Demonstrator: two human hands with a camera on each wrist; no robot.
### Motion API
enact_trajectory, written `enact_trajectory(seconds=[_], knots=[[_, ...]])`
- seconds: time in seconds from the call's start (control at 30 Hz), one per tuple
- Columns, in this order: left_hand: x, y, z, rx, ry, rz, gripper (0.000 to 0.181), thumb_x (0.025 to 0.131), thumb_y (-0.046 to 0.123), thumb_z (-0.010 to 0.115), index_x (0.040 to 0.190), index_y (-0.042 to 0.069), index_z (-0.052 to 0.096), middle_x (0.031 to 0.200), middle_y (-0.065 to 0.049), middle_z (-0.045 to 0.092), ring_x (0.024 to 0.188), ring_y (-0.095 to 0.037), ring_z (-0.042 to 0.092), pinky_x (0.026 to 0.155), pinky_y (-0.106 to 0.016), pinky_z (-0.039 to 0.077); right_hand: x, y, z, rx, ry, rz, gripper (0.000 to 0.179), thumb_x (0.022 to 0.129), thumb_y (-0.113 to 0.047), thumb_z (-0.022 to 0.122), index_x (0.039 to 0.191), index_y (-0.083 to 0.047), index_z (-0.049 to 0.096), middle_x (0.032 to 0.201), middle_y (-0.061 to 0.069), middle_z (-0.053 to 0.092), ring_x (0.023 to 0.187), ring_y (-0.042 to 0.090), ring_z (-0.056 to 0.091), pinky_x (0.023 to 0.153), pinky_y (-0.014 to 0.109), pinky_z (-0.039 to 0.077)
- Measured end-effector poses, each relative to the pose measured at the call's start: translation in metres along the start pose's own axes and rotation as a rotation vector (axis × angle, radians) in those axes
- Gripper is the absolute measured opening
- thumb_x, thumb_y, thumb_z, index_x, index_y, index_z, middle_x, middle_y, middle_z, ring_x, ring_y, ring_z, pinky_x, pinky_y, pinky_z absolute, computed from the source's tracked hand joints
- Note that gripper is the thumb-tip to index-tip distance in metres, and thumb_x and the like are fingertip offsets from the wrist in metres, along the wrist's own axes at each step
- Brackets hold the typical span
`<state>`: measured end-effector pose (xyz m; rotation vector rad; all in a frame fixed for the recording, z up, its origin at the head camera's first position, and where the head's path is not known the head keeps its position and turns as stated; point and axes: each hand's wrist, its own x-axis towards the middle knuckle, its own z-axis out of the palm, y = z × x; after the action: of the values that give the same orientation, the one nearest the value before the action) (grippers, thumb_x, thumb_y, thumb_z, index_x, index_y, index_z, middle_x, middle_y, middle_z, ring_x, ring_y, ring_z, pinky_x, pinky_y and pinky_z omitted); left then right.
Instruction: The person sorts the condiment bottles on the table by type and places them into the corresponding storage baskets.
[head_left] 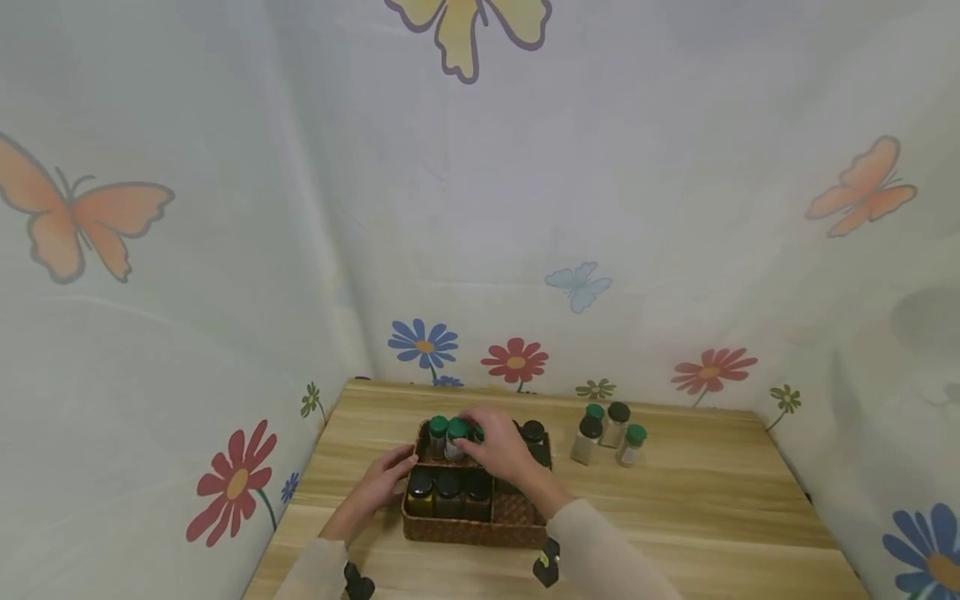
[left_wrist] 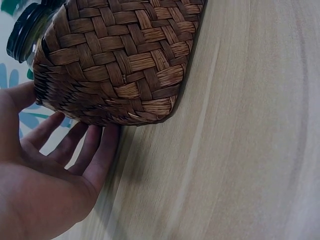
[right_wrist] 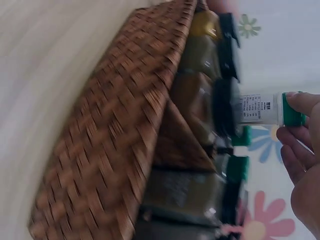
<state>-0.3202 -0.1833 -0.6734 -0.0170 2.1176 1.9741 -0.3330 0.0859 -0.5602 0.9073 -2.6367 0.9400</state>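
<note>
A brown woven basket [head_left: 465, 532] with compartments stands on the wooden table, holding several jars. My right hand [head_left: 501, 448] pinches the green cap of a small spice jar [right_wrist: 256, 108] over the basket's back row; the right wrist view shows its clear body and white label. Beside it sits another green-capped jar [head_left: 438, 437]. Black-lidded jars [head_left: 448, 493] fill the front left compartment, while the front right one shows its bare woven floor. My left hand [left_wrist: 55, 175] touches the basket's left side with extended fingers, its thumb near the rim.
Right of the basket, a group of spice jars [head_left: 589, 440] with black and green caps stands on the table [head_left: 697, 500]. A fabric wall [head_left: 480, 217] printed with flowers and butterflies surrounds the table's back and sides.
</note>
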Motion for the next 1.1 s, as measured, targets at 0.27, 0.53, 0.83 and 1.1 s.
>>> enact_trajectory(seconds=[0.27,0.53,0.83,1.1], knots=[[-0.001,-0.002,-0.004,-0.001,-0.007,0.000,0.060,0.111,0.034,0.059,0.158,0.000,0.044,0.157,-0.028,0.048,0.142,-0.047,0.049,0.099,-0.058,0.058,0.007,-0.002,0.036,0.009,-0.040,0.054,0.034,0.098,-0.023,0.081,0.128,-0.011,0.072,0.122,0.001,0.073,0.109,0.015,0.069,0.091,0.035,0.060],[-0.001,0.000,-0.003,0.006,-0.004,-0.009,0.062,0.110,0.038,0.059,0.158,0.001,0.045,0.158,-0.026,0.048,0.143,-0.047,0.049,0.099,-0.057,0.057,0.012,-0.005,0.052,-0.007,-0.044,0.098,0.037,0.095,-0.022,0.083,0.129,-0.009,0.073,0.126,0.005,0.072,0.115,0.020,0.068,0.096,0.038,0.059],[-0.002,0.002,-0.002,0.017,-0.009,-0.001,0.064,0.110,0.041,0.059,0.158,0.001,0.045,0.158,-0.027,0.047,0.143,-0.047,0.048,0.099,-0.058,0.058,0.013,-0.002,0.060,-0.017,-0.103,0.121,0.038,0.096,-0.022,0.082,0.131,-0.010,0.073,0.128,0.003,0.073,0.117,0.019,0.069,0.096,0.037,0.060],[-0.002,0.002,-0.002,0.031,-0.011,-0.007,0.066,0.109,0.042,0.059,0.159,0.001,0.044,0.157,-0.027,0.048,0.142,-0.046,0.049,0.099,-0.058,0.057,0.016,-0.002,0.060,-0.041,-0.142,0.135,0.039,0.095,-0.023,0.084,0.130,-0.010,0.074,0.126,0.004,0.075,0.116,0.019,0.070,0.096,0.037,0.060]])
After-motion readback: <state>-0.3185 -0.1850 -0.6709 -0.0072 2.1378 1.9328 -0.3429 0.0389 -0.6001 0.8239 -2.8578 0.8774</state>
